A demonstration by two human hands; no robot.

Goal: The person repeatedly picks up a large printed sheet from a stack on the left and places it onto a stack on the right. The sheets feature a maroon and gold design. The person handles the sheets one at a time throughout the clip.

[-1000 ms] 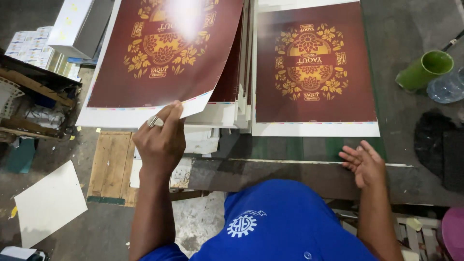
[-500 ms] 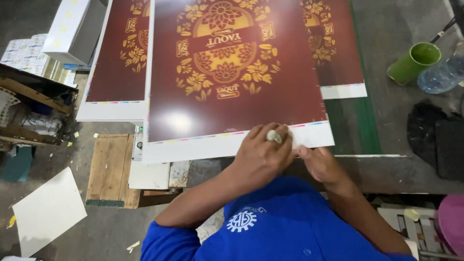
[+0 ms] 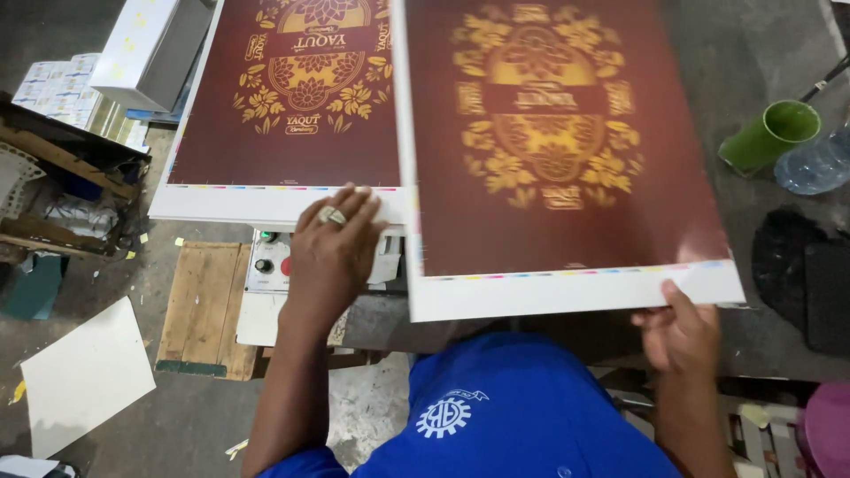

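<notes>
1. At the bottom of the frame is the person's blue shirt [image 3: 522, 416] with a small white sign on it.
2. The right hand [image 3: 680, 329] is at the lower right. Its thumb lies on top of the white bottom edge of a big printed sheet [image 3: 558, 159], and its fingers are curled under the edge, so it is pinching the sheet near its lower right corner.
3. That sheet is dark red with a gold flower pattern and a white border. It fills the middle and upper right of the frame and looks a bit blurry.
4. The left hand [image 3: 335, 246] is in the middle left. It has a ring on one finger. It lies flat, fingers spread, on the white bottom edge of a stack of sheets [image 3: 292, 106] with the same red and gold print. It is pressing down, not gripping.
5. The stack sits in the upper left of the frame, just beside the held sheet, which covers its right side.
6. Under the left hand is a grey control box [image 3: 266, 261] with small buttons.
7. Lower left, on the floor, lie a wooden pallet [image 3: 202, 305] and a plain white sheet [image 3: 84, 376].
8. At the right edge, a green cup [image 3: 768, 134] lies tipped beside a clear plastic bottle [image 3: 816, 164].
9. In the far upper left is a long white box [image 3: 146, 44].
</notes>
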